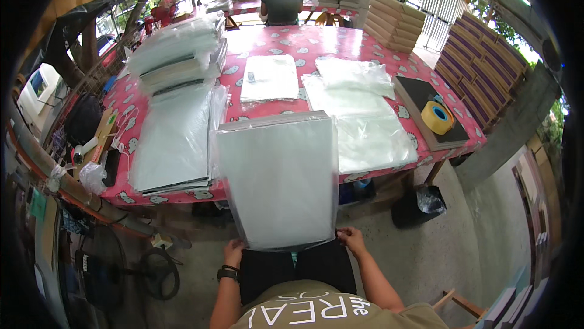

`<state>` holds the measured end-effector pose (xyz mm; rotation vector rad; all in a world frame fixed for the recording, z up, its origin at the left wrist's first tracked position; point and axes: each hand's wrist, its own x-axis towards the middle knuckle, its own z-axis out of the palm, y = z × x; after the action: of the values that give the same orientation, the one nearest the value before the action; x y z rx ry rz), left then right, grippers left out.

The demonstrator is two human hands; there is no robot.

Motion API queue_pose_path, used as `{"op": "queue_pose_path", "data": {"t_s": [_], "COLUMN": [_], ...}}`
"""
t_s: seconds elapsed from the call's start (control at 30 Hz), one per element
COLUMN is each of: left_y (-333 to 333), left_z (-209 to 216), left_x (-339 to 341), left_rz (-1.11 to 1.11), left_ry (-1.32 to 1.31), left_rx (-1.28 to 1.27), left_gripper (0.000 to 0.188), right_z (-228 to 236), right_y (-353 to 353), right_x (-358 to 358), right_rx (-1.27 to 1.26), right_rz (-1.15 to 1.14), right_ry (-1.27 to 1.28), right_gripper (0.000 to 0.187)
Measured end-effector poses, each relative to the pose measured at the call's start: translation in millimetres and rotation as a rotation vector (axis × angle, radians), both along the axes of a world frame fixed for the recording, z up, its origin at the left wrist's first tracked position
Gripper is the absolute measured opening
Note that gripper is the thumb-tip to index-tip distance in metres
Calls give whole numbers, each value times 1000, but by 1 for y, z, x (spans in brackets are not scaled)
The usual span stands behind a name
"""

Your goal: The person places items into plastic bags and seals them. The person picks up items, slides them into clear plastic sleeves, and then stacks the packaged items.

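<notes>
In front of me is a pale, flat, rectangular pack of sheets in a clear plastic bag (277,186). Its far end lies on the table, while its near end sticks out over the edge toward my lap. My left hand (233,252), with dark bands on the wrist, is closed at the bag's near left corner. At the near right corner, my right hand (351,239) has its fingers pinched by the plastic edge. The fingertips are small, and the plastic between them is hard to make out.
The table has a pink patterned cover (340,43). Plastic-wrapped stacks (173,128) stand left; clear plastic bags (371,134) lie right. Beyond are a white pack (269,79), a yellow tape roll (437,117) on a dark board, and a seated person (281,3). A black bin (418,208) stands below.
</notes>
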<state>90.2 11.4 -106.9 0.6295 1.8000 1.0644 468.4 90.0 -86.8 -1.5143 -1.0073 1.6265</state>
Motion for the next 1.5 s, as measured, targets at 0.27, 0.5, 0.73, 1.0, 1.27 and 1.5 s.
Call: {"op": "queue_pose_path", "data": {"t_s": [0.27,0.5,0.73,1.0,1.27,1.5], "left_y": [25,11,-4,-7,-1,59], "left_z": [80,45,46,63,116,165], "left_x": [19,18,27,43,51,42], "left_rz": [30,67,115,48,-15,70], "left_ry": [171,434,307,658,598,-156], "left_rx": [469,468,496,623,721,772], "left_gripper": [24,22,26,12,12,24], "right_z": [46,4,-2,-3,18,75], "right_y": [9,-2,-15,-20,-21,-12], "right_x": [-44,-40,-36,-32,-31,-27], "right_rx": [647,835,728,586,578,410], "right_rz": [35,-63,8,-65,-20,-24], "right_ry": [-497,-595,-547,-373,-360,195], "right_gripper": [25,15,16,26,18,16]}}
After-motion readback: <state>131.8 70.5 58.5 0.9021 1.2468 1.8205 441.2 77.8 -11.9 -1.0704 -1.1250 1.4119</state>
